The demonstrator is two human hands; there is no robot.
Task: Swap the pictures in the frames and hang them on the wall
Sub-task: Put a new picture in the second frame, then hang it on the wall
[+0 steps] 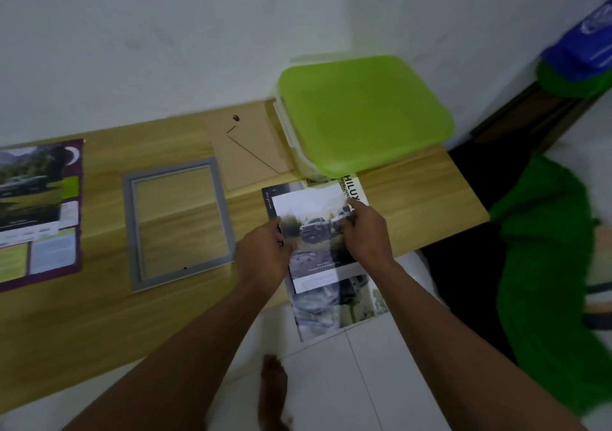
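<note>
Glossy truck picture pinched at both edges by my left hand and right hand, over brochure reading "HILUX"; grey frame lies left.

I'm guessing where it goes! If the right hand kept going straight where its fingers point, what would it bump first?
Probably the green-lidded box, sitting just past the car picture that the right hand holds. Depth is unclear, so that is a guess.

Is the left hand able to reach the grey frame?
Probably yes: the frame lies right beside the left hand with nothing between, though that hand is holding the picture.
</note>
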